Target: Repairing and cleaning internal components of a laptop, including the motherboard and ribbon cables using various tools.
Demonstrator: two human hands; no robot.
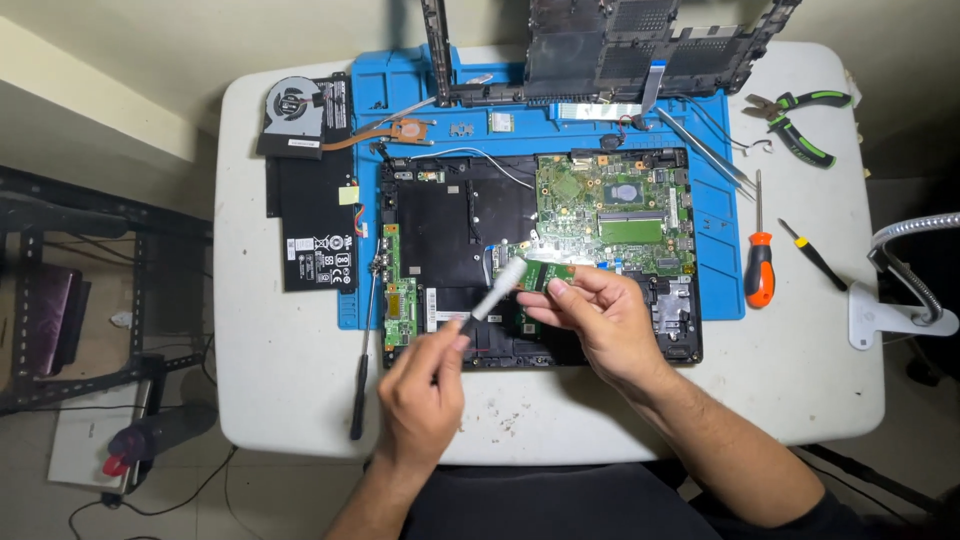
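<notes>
Cleaning step, apparently: left hand (425, 385) fingers clamped on a white-tipped brush (497, 287) angled toward one o'clock, right hand (592, 315) pinching a small green circuit card (549, 275) above the opened laptop chassis (440, 235); steady, light strokes seem called for.

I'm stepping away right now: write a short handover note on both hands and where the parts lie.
Left hand: grips a white-tipped brush, tip on the small green module.
Right hand: fingers pinch that module above the opened laptop base.
Done: bottom cover off, battery and fan laid left of the blue mat. Motherboard sits in the base.
Left: module is out of the base, as are battery, fan and cover.
</notes>
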